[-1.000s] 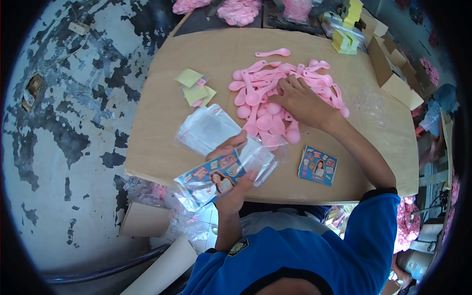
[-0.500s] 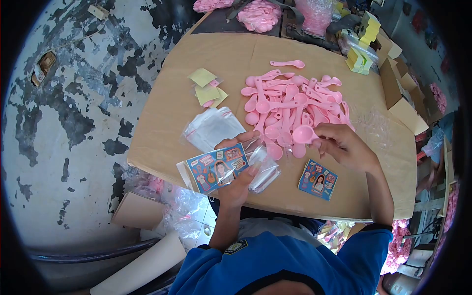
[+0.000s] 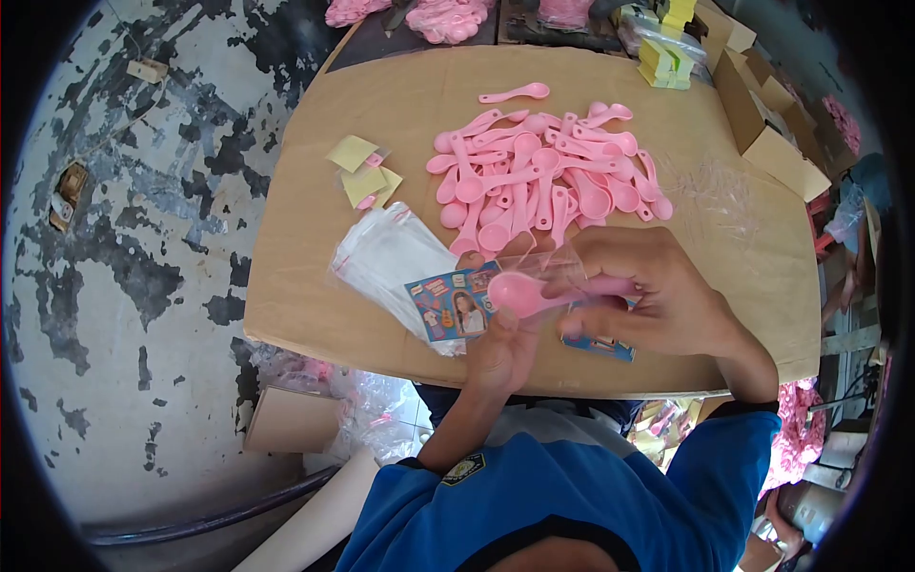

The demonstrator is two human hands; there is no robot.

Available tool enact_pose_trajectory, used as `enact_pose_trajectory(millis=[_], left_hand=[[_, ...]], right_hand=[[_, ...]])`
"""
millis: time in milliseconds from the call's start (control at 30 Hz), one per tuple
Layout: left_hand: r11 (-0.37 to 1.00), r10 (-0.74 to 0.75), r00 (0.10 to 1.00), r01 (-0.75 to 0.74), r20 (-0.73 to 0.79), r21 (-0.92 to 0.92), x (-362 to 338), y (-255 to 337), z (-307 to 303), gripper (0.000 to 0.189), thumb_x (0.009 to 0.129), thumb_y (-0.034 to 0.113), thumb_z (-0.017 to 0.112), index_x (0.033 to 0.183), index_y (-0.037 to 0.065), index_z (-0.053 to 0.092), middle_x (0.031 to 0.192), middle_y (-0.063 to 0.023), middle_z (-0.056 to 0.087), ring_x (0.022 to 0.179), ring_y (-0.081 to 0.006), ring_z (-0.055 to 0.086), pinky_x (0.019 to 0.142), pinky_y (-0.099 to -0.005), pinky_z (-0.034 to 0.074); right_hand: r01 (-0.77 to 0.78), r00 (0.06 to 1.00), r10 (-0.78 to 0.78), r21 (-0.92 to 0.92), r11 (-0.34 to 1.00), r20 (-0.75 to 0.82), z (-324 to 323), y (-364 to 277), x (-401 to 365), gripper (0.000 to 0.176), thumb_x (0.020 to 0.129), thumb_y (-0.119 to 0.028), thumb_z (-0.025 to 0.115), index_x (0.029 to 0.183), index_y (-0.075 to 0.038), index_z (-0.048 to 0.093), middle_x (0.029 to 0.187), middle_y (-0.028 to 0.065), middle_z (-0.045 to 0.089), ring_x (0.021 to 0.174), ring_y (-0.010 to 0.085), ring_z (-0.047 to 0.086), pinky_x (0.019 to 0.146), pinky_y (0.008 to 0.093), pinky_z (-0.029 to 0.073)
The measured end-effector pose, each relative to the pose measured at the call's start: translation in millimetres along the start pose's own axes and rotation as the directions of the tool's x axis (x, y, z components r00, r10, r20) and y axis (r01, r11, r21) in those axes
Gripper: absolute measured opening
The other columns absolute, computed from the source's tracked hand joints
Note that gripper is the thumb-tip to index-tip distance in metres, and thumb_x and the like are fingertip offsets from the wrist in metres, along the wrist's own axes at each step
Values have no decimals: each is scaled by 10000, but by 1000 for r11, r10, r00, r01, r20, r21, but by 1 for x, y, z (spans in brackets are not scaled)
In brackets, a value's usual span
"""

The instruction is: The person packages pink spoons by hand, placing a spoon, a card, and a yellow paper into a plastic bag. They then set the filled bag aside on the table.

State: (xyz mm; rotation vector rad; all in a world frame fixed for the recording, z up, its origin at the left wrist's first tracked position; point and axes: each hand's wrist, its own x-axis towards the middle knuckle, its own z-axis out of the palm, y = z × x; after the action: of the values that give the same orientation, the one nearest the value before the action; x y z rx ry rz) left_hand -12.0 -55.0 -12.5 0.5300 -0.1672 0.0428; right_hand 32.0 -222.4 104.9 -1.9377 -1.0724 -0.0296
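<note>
My left hand (image 3: 500, 355) pinches a clear plastic bag (image 3: 560, 259) and a blue printed card (image 3: 446, 313) that appears to be inside it. A pink spoon (image 3: 518, 295) is held by its handle in my right hand (image 3: 662, 286). The spoon's bowl lies over the card's right end, at or within the bag; the clear film makes it hard to tell which. Beneath my right hand, more blue cards (image 3: 602, 349) show partly on the table. A stack of clear bags (image 3: 381, 250) lies beside my left hand. Beyond both hands spreads a heap of pink spoons (image 3: 545, 164).
Brown paper covers the table (image 3: 315, 286). Yellow slips (image 3: 364, 173) lie at the left, and folded yellow stacks (image 3: 664, 63) stand at the far right. An open cardboard box (image 3: 772, 124) borders the right edge, near loose clear film (image 3: 715, 195).
My right hand has brought the pink spoon left and down to the bag in my left hand. The bag and card have shifted right, and the camera view has moved slightly.
</note>
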Motion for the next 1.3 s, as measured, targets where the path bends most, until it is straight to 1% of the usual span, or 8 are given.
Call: enact_pose_trajectory(millis=[267, 467, 700, 900, 1000, 1133, 1267, 1300], left_hand=[[987, -150, 970, 159, 191, -33, -1, -27, -8, 906, 795, 251, 769, 1462, 65, 185, 1459, -144, 340, 1365, -297, 333, 1152, -465, 228], [949, 37, 962, -119, 270, 292, 21, -10, 9, 1009, 715, 304, 825, 1471, 31, 214, 1502, -219, 249, 1403, -325, 261, 1145, -462, 206], [175, -39, 853, -507, 520, 844, 23, -19, 52, 879, 754, 222, 782, 1435, -17, 280, 1463, -229, 337, 1335, -316, 383, 1067, -414, 327], [758, -479, 852, 280, 211, 589, 17, -7, 35, 535, 943, 77, 538, 1422, -17, 322, 1288, -157, 559, 1144, -219, 573, 978, -328, 437], [741, -576, 716, 253, 395, 622, 11, 4, 21, 493, 979, 77, 468, 1435, -17, 303, 1314, -137, 540, 1180, -220, 545, 1001, -345, 422], [816, -460, 843, 278, 278, 507, -3, 18, 34, 450, 994, 128, 466, 1396, -41, 357, 1304, -173, 534, 1213, -216, 511, 1015, -354, 406], [688, -245, 965, 106, 92, 718, 13, 14, 36, 389, 1027, 177, 399, 1345, -48, 400, 1228, -146, 557, 1044, -182, 611, 874, -292, 500], [673, -231, 971, 115, 60, 730, 16, 10, 28, 353, 1033, 151, 379, 1320, -45, 439, 1138, -102, 595, 989, -139, 626, 822, -251, 508]], right_hand=[[-115, 992, 115, -5, 993, -51, -23, -14, -9, 142, 812, -65, 695, 936, -16, 649, 819, 83, 656, 682, 143, 633, 585, 277, 476], [-223, 820, 35, -262, 939, -571, -80, -55, -51, 50, 837, 0, 596, 886, 8, 586, 796, 60, 586, 562, 77, 525, 519, 190, 415], [-260, 952, 186, -326, 909, -242, -52, -34, -17, 71, 801, -52, 701, 795, -14, 641, 591, 8, 612, 427, 59, 495, 396, 204, 318], [-160, 905, 58, -209, 965, -421, -48, -10, -11, 288, 781, -83, 740, 1036, -20, 624, 848, 43, 671, 681, 66, 580, 529, 221, 417], [-239, 951, 244, 53, 970, -190, -41, 9, -15, 309, 841, -138, 704, 1121, -45, 613, 862, 45, 678, 664, 107, 605, 572, 232, 456], [-259, 957, 279, 203, 944, -76, -23, 25, -21, 208, 877, -72, 638, 1083, -44, 626, 809, 55, 696, 682, 86, 611, 611, 259, 498], [-414, 906, 415, 29, 910, -87, -21, 19, -22, 194, 830, -55, 668, 1022, -45, 643, 820, 69, 667, 703, 153, 623, 632, 296, 504], [-271, 953, 241, -161, 949, -186, -20, 22, -22, 204, 807, -66, 683, 1008, -55, 650, 831, 63, 656, 728, 169, 618, 640, 301, 504]])
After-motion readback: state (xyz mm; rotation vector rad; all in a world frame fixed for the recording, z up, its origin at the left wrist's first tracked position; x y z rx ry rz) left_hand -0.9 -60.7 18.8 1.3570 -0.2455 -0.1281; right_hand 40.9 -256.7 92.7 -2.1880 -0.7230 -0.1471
